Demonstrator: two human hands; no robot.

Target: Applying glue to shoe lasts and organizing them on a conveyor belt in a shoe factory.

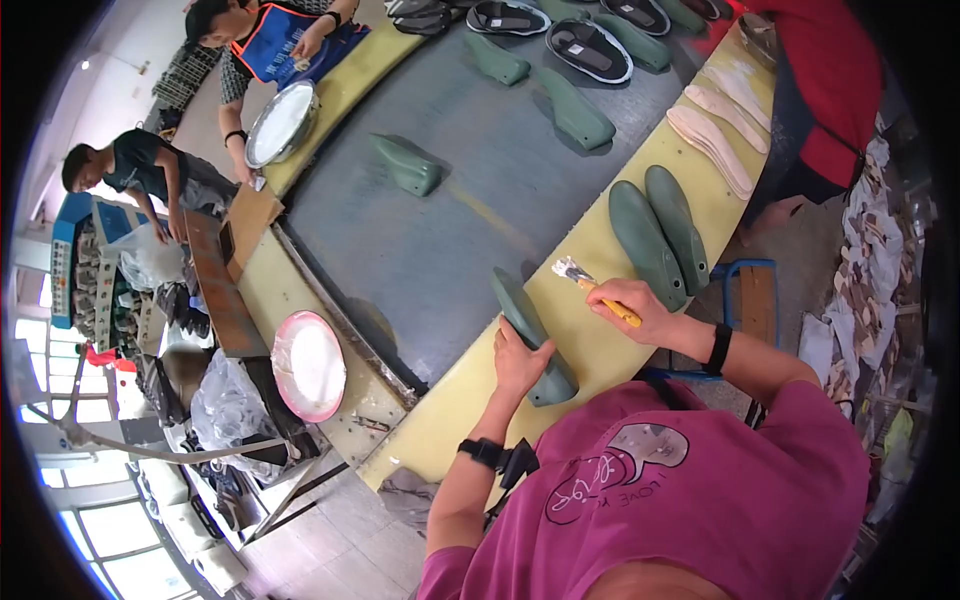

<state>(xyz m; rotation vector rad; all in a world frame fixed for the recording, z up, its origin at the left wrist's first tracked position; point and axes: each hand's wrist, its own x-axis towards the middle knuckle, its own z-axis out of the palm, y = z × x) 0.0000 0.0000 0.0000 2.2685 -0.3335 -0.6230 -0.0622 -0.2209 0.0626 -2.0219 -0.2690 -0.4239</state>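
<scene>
My left hand (520,358) is closed round a green shoe last (552,383), which it holds over the yellow tabletop. A brush (611,303) with a yellow handle is gripped in my right hand (637,310). White paste coats its bristles, which point up and left, apart from the last. Two more green shoe lasts (643,240) lie side by side just beyond my right hand. Past them, several pale insoles (709,150) rest on the same yellow strip. A pink-rimmed basin (341,378) of white paste stands to the left.
A grey conveyor belt (400,270) carries green lasts and black shoe uppers (589,50). Across it, a person in a blue apron (290,45) works beside another basin (254,158). Another person (150,175) stands at far left. A blue-framed stool (752,300) is at right.
</scene>
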